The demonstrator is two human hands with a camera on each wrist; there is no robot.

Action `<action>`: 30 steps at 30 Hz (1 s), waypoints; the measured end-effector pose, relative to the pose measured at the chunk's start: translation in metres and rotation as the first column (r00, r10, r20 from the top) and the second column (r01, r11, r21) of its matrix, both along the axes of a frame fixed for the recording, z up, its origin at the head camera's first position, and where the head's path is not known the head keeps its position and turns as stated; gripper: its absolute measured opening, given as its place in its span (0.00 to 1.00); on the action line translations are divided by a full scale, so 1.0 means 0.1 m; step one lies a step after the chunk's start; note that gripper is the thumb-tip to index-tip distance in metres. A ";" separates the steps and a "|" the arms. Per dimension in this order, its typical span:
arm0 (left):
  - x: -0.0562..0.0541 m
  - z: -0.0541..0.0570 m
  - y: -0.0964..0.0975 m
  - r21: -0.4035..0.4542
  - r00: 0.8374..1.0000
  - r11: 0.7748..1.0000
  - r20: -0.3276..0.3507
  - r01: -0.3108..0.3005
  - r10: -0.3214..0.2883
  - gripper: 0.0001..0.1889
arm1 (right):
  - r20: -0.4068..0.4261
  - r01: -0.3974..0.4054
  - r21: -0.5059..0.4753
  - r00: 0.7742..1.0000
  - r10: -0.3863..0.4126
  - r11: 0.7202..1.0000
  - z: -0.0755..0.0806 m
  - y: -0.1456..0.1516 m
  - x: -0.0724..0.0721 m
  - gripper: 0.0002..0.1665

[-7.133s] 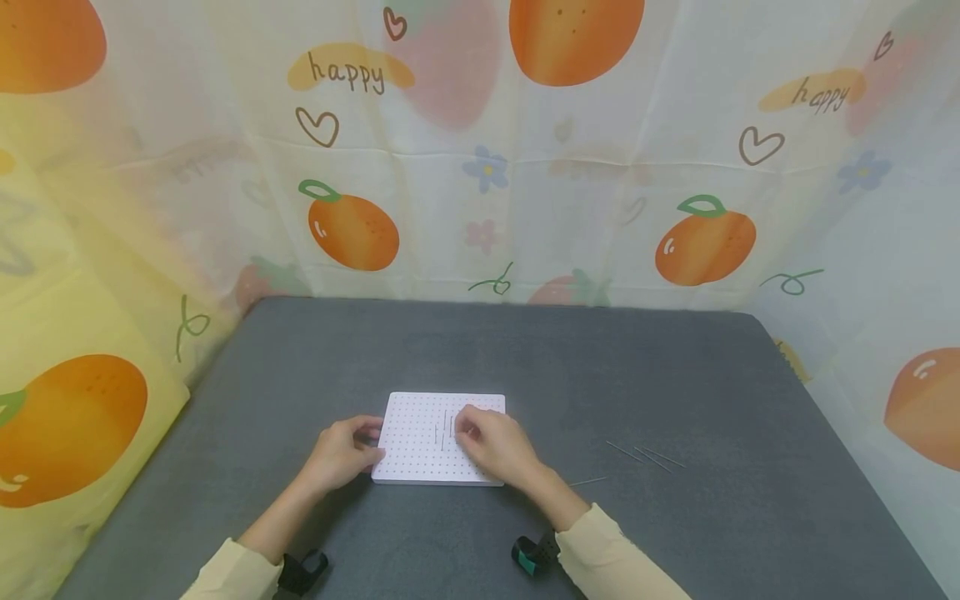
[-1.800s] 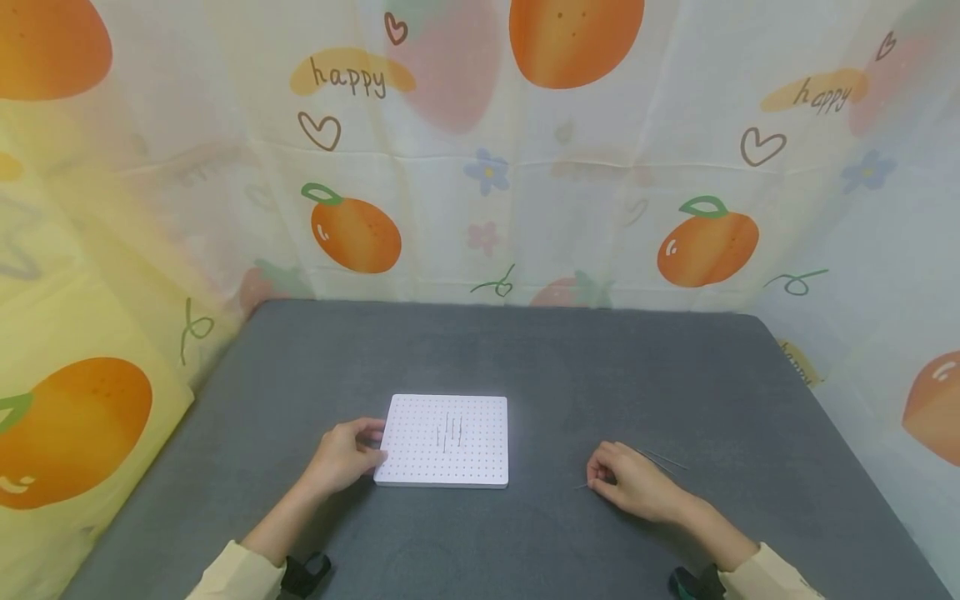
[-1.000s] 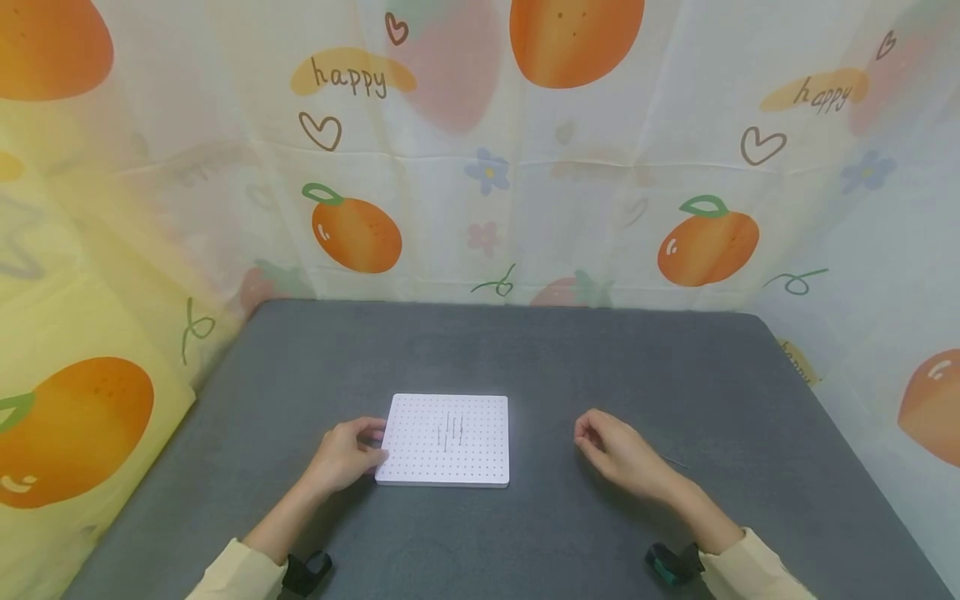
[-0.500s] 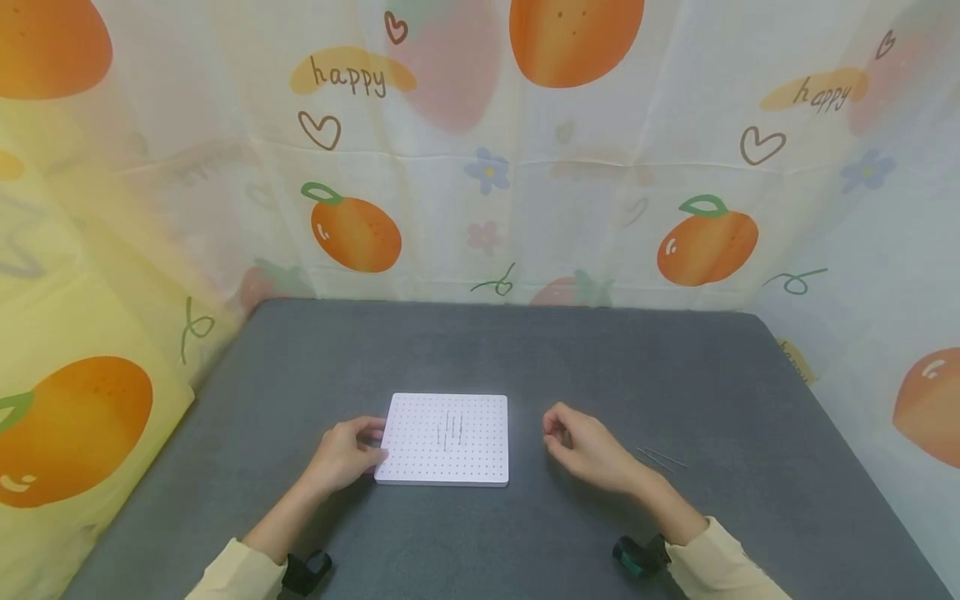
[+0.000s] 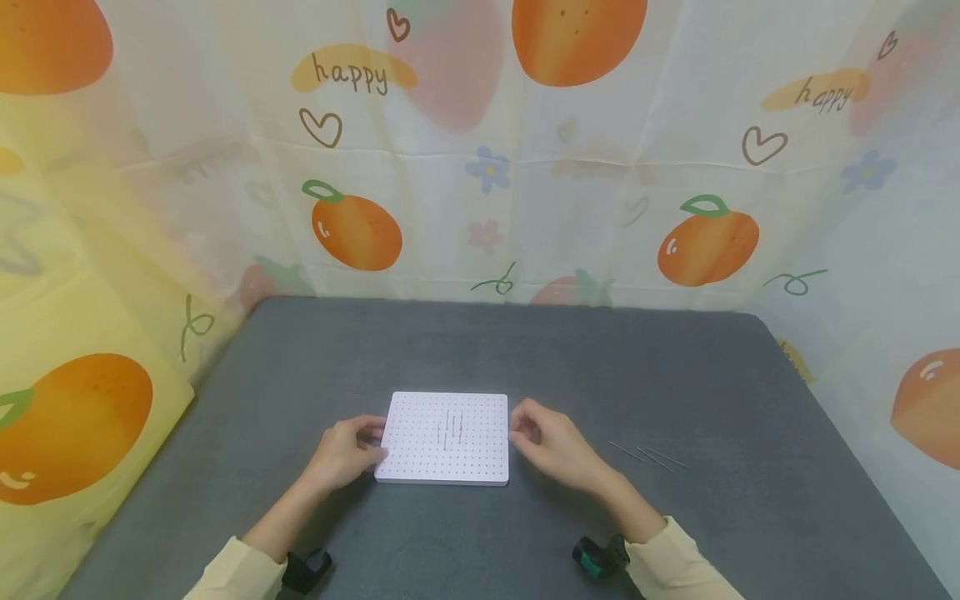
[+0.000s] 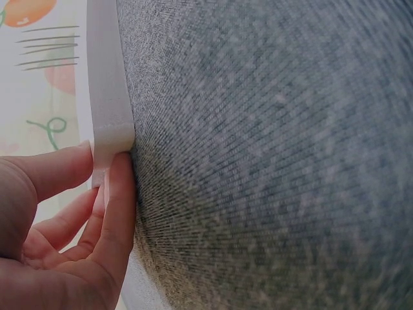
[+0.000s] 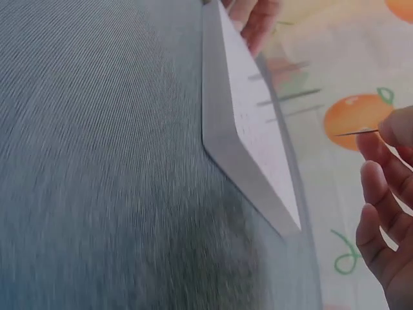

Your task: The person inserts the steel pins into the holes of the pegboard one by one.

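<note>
A white pegboard [image 5: 416,462] with rows of small holes lies on the grey table, several thin needles [image 5: 445,433] standing upright near its middle. My left hand [image 5: 341,454] grips the board's left edge; in the left wrist view the thumb [image 6: 64,169] is on top and fingers lie against the side. My right hand [image 5: 551,442] is just off the board's right edge, raised above the table. In the right wrist view, its thumb and index finger pinch a thin needle [image 7: 357,133], with the tip pointing toward the board and the other fingers loosely bent.
Several loose needles [image 5: 652,457] lie on the grey table [image 5: 600,358] to the right of the right forearm. Black wrist devices sit at both sleeves. A fruit-printed cloth [image 5: 562,208] hangs behind the table and along its sides.
The right hand left the board, went to the loose needles at the right, and has come back left with a needle to the board's right edge. The left hand has stayed in place.
</note>
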State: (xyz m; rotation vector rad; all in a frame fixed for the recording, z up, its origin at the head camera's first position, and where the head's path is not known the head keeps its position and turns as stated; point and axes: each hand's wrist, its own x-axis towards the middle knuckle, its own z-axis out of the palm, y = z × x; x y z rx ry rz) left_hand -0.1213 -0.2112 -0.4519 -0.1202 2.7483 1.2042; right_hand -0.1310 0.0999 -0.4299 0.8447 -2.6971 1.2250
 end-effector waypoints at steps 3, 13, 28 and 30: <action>-0.01 -0.01 0.00 0.004 1.000 1.000 0.003 0.001 -0.001 0.23 | -0.002 0.024 -0.031 1.000 -0.024 0.999 -0.02 -0.08 0.00 0.08; 0.00 0.00 0.00 0.011 1.000 1.000 0.012 -0.005 0.005 0.23 | 0.019 0.095 -0.084 0.995 -0.094 0.992 -0.13 -0.30 0.00 0.08; 0.01 0.03 0.00 0.011 1.000 1.000 0.011 0.002 -0.002 0.23 | -0.018 0.114 -0.112 0.993 -0.117 0.987 -0.30 -0.51 0.00 0.06; 0.01 0.04 0.00 0.012 1.000 1.000 0.011 0.001 -0.001 0.22 | -0.037 0.120 -0.099 0.992 -0.124 0.988 -0.32 -0.54 0.00 0.05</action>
